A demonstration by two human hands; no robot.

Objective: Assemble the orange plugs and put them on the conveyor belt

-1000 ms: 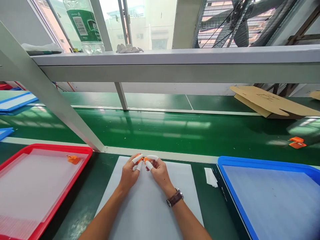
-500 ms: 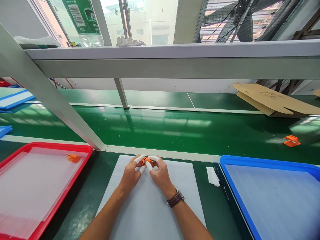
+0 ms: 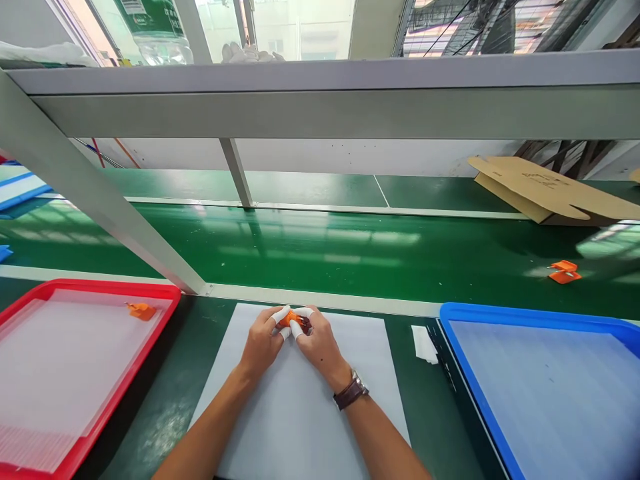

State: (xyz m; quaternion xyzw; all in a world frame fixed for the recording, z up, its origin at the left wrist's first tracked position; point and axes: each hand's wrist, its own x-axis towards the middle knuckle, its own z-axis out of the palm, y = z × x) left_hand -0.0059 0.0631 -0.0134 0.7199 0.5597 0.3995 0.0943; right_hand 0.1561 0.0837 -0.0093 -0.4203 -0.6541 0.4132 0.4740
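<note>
pinching orange part (image 3: 291, 320), both hands (image 3: 290, 340); red tray (image 3: 165, 297) left, blue tray (image 3: 450, 313) right.

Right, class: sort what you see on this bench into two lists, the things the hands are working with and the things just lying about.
In use:
left hand
right hand
small orange part, pinched between both hands
white mat under them

Lying about:
red tray with one orange piece
blue tray
orange pieces on the belt
cardboard box
white scrap
</note>
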